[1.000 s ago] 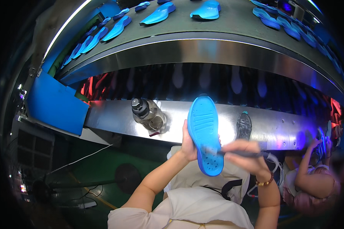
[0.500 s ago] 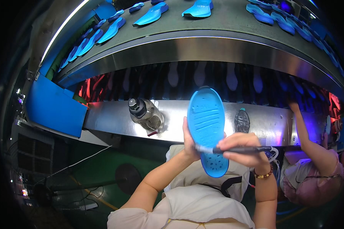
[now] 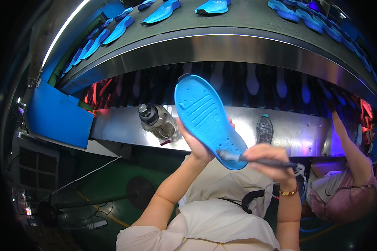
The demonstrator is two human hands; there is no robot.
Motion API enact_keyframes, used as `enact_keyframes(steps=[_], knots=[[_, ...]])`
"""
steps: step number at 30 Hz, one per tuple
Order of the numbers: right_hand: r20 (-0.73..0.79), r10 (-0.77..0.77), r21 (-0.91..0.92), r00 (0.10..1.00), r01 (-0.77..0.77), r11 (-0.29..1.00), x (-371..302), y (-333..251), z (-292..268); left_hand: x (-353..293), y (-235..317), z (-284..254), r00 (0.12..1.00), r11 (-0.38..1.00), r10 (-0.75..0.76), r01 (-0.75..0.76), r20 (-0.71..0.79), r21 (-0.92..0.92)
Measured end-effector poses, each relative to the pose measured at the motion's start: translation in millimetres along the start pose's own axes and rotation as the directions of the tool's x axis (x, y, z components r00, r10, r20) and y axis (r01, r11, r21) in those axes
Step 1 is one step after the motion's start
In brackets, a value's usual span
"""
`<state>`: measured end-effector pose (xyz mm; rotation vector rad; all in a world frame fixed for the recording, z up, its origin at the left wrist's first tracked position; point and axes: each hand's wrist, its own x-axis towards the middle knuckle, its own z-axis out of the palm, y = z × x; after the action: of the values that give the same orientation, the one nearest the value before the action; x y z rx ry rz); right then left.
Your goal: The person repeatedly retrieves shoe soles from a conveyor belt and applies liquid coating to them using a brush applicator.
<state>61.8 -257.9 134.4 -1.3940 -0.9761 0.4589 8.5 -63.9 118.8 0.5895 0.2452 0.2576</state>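
A blue shoe sole [image 3: 205, 111] is tilted up in front of me, its heel end toward my right hand. My left hand [image 3: 199, 149] grips it from behind, thumb along the left edge and fingertips showing at the right edge. My right hand [image 3: 275, 158] is closed round the dark handle of a brush [image 3: 235, 157]. The pale bristle end lies over the sole's lower part, blurred by motion. From the back of the handle runs a pale cord or tube [image 3: 300, 169].
A bottle [image 3: 157, 122] with a black lid stands on the metal ledge [image 3: 205, 112]. A dark sole-shaped piece [image 3: 264, 130] lies there too. Several blue soles [image 3: 162, 12] sit on the green conveyor belt [image 3: 255, 21] above. At right, a co-worker's arm [image 3: 351, 144] reaches under the belt.
The sole has moved up and left, tilting its toe end leftward. The brush has shifted from the sole's middle to near its heel end.
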Motion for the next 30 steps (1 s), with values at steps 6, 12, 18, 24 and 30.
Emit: enact_keyframes(steps=[6,12,18,24,30], knots=[[-0.036,0.187,0.312,0.982,-0.167,0.935,-13.9,11.3,-1.3,0.5,12.3,-0.1,0.996,0.998,0.003,0.003,0.086,-0.067],[-0.227,0.416,0.775,0.881,-0.095,0.624,-7.6,5.3,30.9,-25.4,-18.1,7.0,0.994,0.974,-0.078,0.092,0.076,-0.208],[0.130,0.258,0.240,0.957,-0.283,0.929,-6.4,-20.1,-7.4,-8.3,3.8,-25.3,0.859,0.935,-0.353,0.340,0.372,0.101],[0.384,0.092,-0.069,0.919,-0.071,0.995,5.2,-31.5,-11.9,-2.2,21.5,-9.4,0.667,0.703,-0.706,0.618,0.238,0.353],[0.419,0.106,-0.127,0.902,-0.057,0.990,11.1,-33.2,-23.8,-0.1,36.7,-7.3,0.568,0.475,-0.821,0.625,0.055,0.620]])
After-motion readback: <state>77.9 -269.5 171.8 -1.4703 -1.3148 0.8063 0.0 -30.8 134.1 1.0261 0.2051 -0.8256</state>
